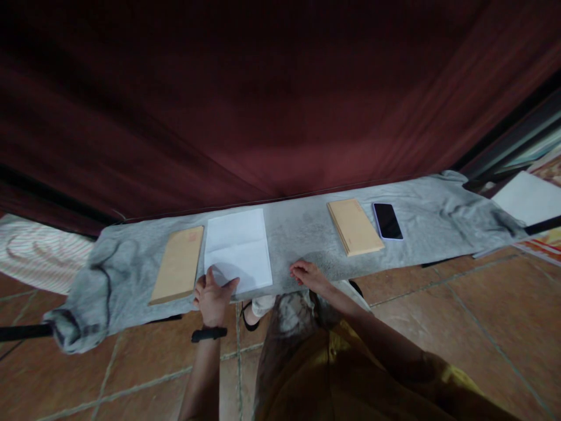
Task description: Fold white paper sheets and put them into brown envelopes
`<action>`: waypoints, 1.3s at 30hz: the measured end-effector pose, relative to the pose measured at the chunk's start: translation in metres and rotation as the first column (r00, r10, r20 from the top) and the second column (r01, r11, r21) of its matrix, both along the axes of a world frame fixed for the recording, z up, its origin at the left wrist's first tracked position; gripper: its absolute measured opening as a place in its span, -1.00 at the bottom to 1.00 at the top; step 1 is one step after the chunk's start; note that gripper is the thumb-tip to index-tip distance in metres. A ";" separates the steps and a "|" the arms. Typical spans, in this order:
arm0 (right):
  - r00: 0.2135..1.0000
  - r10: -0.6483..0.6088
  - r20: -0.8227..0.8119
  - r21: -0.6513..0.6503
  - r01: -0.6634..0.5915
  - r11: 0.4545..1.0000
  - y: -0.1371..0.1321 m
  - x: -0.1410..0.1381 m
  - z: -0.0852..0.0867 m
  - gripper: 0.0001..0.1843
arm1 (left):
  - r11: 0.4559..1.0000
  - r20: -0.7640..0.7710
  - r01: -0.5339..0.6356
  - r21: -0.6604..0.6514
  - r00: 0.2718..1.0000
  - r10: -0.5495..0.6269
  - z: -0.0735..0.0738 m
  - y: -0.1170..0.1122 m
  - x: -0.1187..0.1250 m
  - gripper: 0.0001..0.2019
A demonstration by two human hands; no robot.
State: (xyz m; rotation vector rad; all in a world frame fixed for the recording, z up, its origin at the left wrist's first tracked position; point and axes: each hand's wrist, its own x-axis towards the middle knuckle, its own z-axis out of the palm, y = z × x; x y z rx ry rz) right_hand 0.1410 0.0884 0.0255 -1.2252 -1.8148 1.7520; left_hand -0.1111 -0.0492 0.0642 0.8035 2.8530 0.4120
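A white sheet of paper (238, 249) lies flat on the grey cloth (302, 234) that covers a narrow table. My left hand (213, 298) rests at the sheet's near left corner, thumb and fingers apart and touching the paper's edge. My right hand (308, 275) lies on the cloth to the right of the sheet, fingers curled loosely, with nothing visible in it. A single brown envelope (179, 264) lies just left of the sheet. A stack of brown envelopes (354, 226) sits further right.
A black phone (387, 221) lies face up beside the envelope stack. A dark red curtain (263, 105) hangs right behind the table. White paper (528, 199) lies at the far right. Striped fabric (39, 251) is at the left. Below is tiled floor (460, 316).
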 end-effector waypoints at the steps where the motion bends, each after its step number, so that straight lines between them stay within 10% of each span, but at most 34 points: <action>1: 1.000 0.001 0.009 0.003 -0.001 1.000 -0.001 -0.002 0.003 -0.80 | 1.000 -0.001 0.002 0.005 1.000 -0.002 -0.001 0.000 0.000 -0.13; 39: 1.000 -0.010 0.019 -0.242 0.014 0.970 -0.018 -0.068 0.006 -0.82 | 0.973 -0.101 0.026 0.229 0.995 -0.003 -0.024 -0.011 -0.038 -0.17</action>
